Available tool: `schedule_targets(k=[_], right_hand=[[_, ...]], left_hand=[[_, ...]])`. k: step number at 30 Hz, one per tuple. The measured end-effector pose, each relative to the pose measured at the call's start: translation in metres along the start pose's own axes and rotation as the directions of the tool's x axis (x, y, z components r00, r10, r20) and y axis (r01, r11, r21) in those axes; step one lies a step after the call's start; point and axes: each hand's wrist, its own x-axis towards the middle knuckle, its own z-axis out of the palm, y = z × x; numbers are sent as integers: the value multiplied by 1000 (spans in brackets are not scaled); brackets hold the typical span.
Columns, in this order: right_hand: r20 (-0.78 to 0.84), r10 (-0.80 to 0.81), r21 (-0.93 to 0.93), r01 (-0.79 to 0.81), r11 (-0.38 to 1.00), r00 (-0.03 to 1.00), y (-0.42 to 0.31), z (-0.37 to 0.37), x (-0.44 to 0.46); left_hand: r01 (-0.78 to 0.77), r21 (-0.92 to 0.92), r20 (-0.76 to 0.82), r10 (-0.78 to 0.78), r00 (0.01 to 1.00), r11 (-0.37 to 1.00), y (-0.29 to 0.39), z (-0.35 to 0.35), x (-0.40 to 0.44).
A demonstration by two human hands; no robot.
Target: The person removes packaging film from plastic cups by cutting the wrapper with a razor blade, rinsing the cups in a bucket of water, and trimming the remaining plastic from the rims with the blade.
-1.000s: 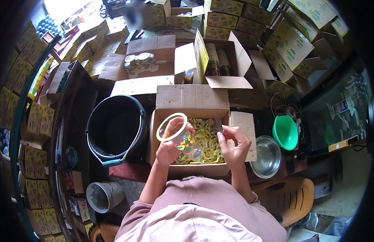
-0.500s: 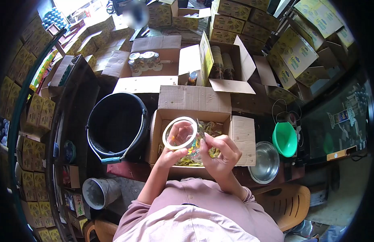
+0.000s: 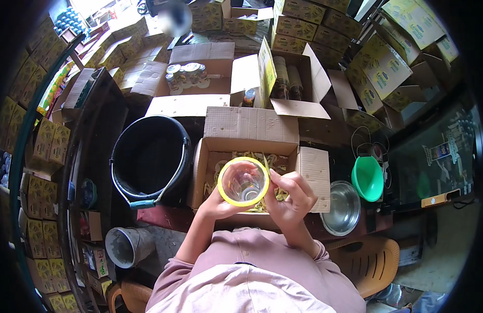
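Head view: the left hand [image 3: 219, 205] has its grip closed round a clear cup [image 3: 245, 182], fingers wrapped about the wall. The cup tilts with its mouth and yellow rim toward the wearer, above an open carton [image 3: 252, 124]; this angle probably serves to keep the rim in plain sight and within reach of the other hand. The right hand [image 3: 292, 196] has a narrow grip, thumb and fingers pinching a thin flat piece [image 3: 267, 163] upright at the rim's right side. Contact between piece and rim cannot be confirmed. The pinch appears chosen for fine control.

Yellowish strips [image 3: 212, 180] lie inside the carton, directly below the cup. Its flaps are folded outward, presumably to leave the opening unobstructed.

A black bucket [image 3: 147, 151] stands on the left, beside the carton. On the right, a metal bowl [image 3: 341, 209] rests on the counter [image 3: 162, 217], with a green bowl [image 3: 367, 179] just beyond, apparently set aside from the hands. Farther off, one carton holds lidded containers [image 3: 189, 76] and another holds stacked cups [image 3: 281, 78].
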Motion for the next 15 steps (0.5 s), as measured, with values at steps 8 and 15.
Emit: schedule_targets(k=[8, 15], right_hand=[[50, 94, 107, -99, 989, 994, 1, -5, 0], [37, 60, 78, -62, 995, 998, 5, -5, 2]], left_hand=[[25, 19, 45, -26, 999, 1000, 0, -5, 1], [17, 44, 102, -22, 995, 999, 4, -1, 4]])
